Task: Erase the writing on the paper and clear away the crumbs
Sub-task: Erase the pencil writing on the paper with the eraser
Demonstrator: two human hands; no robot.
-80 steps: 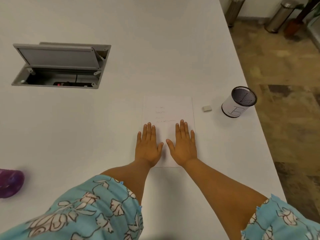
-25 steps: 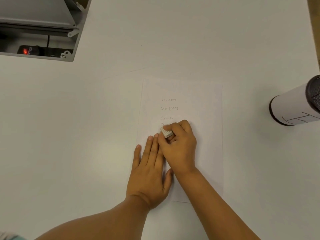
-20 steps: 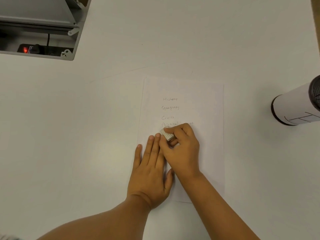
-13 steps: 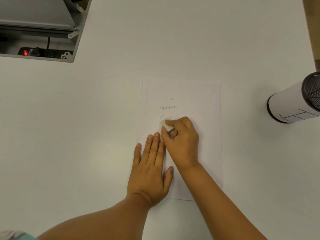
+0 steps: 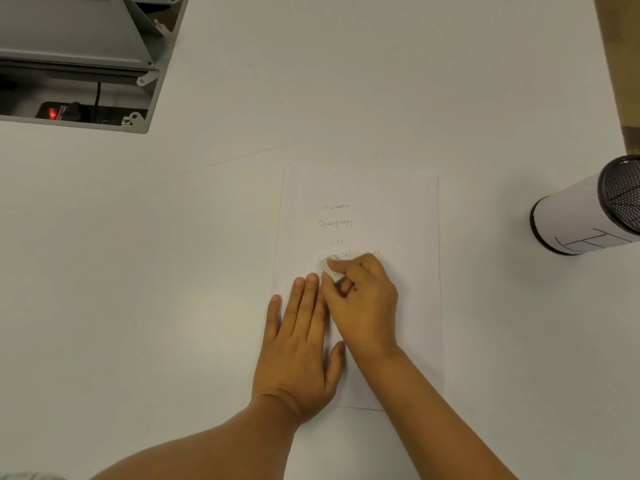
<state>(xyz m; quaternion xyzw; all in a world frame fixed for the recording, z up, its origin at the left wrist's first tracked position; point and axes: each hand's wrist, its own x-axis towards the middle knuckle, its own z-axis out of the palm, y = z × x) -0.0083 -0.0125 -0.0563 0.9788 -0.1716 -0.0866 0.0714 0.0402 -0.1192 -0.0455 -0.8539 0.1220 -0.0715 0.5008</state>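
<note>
Right hand (image 5: 363, 299) grip clamped on eraser (image 5: 330, 269), pressed to paper (image 5: 408, 237) mid-sheet at the lowest written line; left hand (image 5: 298, 344) flat, fingers straight, pinning the paper just beside it.

Two hands: left (image 5: 298, 344), right (image 5: 363, 299). One paper (image 5: 398, 216), one eraser (image 5: 330, 269), one mesh-topped cylinder (image 5: 581, 220), one open floor box (image 5: 76, 57), all on one desk (image 5: 346, 81).

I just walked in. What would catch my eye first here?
Two hands meet on a sheet of paper mid-table: the right hand pinches a small eraser at the faint pencil lines, and the left hand lies flat, pinning the sheet. Far left, an open floor box glows red; a white cylinder stands right.
</note>
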